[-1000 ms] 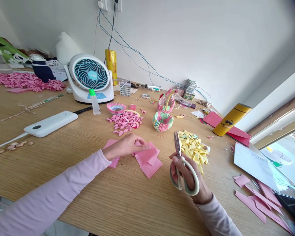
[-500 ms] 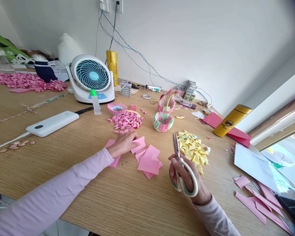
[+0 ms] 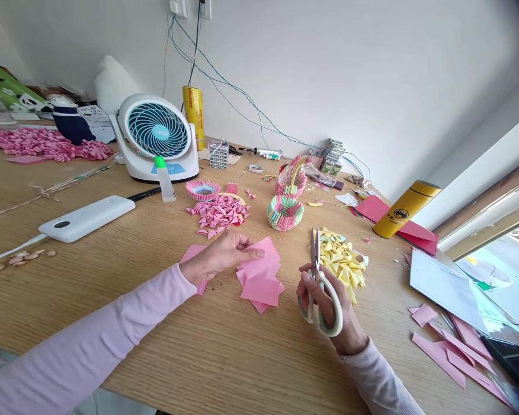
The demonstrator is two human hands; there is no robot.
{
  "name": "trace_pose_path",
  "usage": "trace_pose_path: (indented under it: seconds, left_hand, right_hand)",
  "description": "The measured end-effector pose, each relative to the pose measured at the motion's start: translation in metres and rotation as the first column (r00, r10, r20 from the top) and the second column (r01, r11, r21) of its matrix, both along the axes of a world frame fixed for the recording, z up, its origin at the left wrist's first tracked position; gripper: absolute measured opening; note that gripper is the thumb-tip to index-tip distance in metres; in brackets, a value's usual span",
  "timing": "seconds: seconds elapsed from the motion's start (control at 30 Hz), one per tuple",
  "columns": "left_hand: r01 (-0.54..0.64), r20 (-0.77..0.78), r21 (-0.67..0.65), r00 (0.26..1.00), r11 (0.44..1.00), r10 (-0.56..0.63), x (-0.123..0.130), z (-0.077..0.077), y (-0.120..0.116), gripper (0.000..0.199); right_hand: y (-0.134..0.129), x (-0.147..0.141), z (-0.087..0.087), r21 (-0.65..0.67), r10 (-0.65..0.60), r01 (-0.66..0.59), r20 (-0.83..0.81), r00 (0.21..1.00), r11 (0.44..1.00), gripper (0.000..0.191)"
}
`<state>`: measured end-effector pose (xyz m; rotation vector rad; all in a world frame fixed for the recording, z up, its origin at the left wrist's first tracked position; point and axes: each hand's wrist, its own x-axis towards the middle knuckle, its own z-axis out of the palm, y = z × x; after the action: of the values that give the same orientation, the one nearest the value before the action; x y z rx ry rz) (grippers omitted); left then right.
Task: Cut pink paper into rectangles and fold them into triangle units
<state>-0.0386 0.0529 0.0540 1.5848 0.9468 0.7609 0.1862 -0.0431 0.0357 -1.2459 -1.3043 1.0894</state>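
Note:
Between thumb and fingers, my left hand (image 3: 222, 255) pinches a pink paper piece (image 3: 262, 257) above a loose pile of pink paper pieces (image 3: 262, 290). More pink paper (image 3: 191, 253) lies on the table, partly hidden under that hand and wrist. My right hand (image 3: 332, 305) grips the white-handled scissors (image 3: 324, 300), blades pointing up and slightly parted. Just beyond the scissors is a heap of folded yellow paper triangles (image 3: 342, 262). Folded pink pieces (image 3: 222, 213) are heaped behind my left hand.
A white fan (image 3: 158, 135), a green-capped bottle (image 3: 165, 181) and a power bank (image 3: 86, 218) stand or lie at left. Folded-paper baskets (image 3: 285, 212) sit mid-table. At right are a yellow flask (image 3: 404, 210), a white board (image 3: 445, 288) and pink paper strips (image 3: 441, 357).
My left hand has moved right, lifting the pink paper piece over the pile. My right hand has shifted a little, and the scissor blades are closer together. The view has moved slightly.

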Motion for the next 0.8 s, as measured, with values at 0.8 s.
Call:
trace_pose_path:
  seconds: [0.8]
  left_hand:
    - [0.1, 0.451, -0.494, 0.879, 0.863, 0.156, 0.053, 0.002, -0.065, 0.034]
  right_hand:
    - [-0.014, -0.026, 0.008, 0.289, -0.375, 0.421, -0.202, 0.905, 0.86, 0.03]
